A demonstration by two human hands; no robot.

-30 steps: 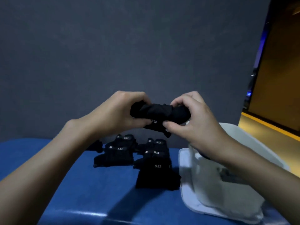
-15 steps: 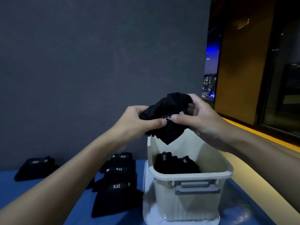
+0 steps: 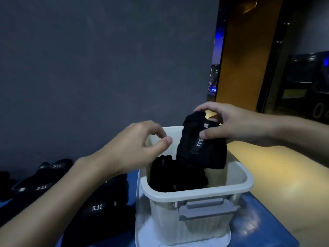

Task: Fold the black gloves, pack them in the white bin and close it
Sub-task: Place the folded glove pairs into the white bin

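My right hand (image 3: 238,125) grips a folded black glove (image 3: 201,148) from above and holds it over the open white bin (image 3: 195,195), its lower end dipping past the rim. Folded black gloves (image 3: 170,175) lie inside the bin on the left. My left hand (image 3: 137,147) hovers beside the bin's far left corner, fingers loosely curled and holding nothing. The bin stands on its white lid (image 3: 140,236). More black gloves (image 3: 96,209) marked 5.11 lie on the blue table to the left.
The blue table (image 3: 258,227) ends just right of the bin, with a yellow floor (image 3: 284,175) beyond. A grey wall (image 3: 106,68) stands behind the table. The bin has a grey latch handle (image 3: 204,208) on its near side.
My left hand has let go of the folded glove and drawn back to the left. My right hand alone has lowered the glove toward the bin's opening.
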